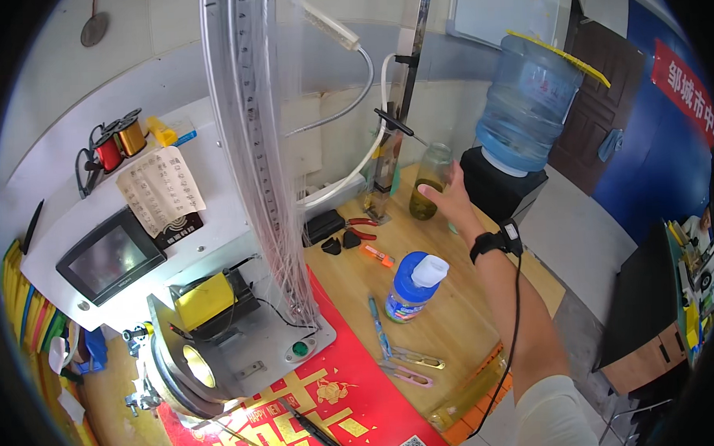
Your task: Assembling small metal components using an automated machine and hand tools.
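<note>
Here, the right hand (448,200) is spread against a glass jar (429,181); a blue-labelled white-capped bottle (413,288) stands nearby.

A glossy clear glass jar (429,181) stands on a smooth matt wooden table (454,314).

Single head-worn fisheye view: we look down and fwd over a wooden table (454,314) from above, at about arm's length. Straight edges bow toward the dark rim. Our right forearm enters from the lower right, right hand (449,200) near centre; a white machine (216,228) fills the left half.
</note>
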The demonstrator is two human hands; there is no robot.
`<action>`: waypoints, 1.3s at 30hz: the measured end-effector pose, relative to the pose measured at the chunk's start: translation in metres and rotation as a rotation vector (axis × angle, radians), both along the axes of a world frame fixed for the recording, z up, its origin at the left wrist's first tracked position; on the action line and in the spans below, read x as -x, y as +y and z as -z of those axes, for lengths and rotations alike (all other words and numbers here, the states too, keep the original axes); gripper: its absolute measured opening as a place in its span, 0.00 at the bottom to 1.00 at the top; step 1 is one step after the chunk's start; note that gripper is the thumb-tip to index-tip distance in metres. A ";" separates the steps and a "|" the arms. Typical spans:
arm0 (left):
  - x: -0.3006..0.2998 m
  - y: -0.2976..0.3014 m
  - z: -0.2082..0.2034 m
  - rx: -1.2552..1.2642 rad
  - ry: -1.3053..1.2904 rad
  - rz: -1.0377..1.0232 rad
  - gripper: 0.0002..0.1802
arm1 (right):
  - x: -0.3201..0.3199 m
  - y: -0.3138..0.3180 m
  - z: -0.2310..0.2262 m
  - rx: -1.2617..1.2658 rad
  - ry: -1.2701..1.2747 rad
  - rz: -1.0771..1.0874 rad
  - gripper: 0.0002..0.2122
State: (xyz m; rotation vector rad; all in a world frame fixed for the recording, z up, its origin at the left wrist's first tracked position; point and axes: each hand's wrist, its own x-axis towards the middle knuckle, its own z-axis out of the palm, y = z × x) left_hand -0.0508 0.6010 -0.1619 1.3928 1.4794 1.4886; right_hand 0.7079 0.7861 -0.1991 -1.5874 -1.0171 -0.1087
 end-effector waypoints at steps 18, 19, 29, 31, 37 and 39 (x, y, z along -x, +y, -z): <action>0.043 -0.008 0.042 0.026 -0.058 -0.268 0.16 | 0.257 -0.265 -0.187 0.226 -0.701 -0.400 0.36; 0.046 -0.012 0.040 0.055 -0.093 -0.240 0.16 | 0.272 -0.272 -0.189 0.211 -0.704 -0.394 0.36; 0.041 -0.028 0.020 0.021 0.061 -0.171 0.16 | 0.375 -0.288 -0.222 -0.294 -0.976 -0.671 0.22; 0.042 -0.027 0.028 -0.160 0.040 -0.175 0.16 | 0.386 -0.294 -0.239 -0.262 -0.894 -0.727 0.22; 0.074 -0.022 0.064 -0.117 -0.138 -0.080 0.17 | 0.388 -0.305 -0.252 -0.324 -0.935 -0.728 0.22; 0.072 -0.017 0.062 -0.090 -0.156 -0.065 0.17 | 0.384 -0.299 -0.249 -0.369 -0.932 -0.721 0.21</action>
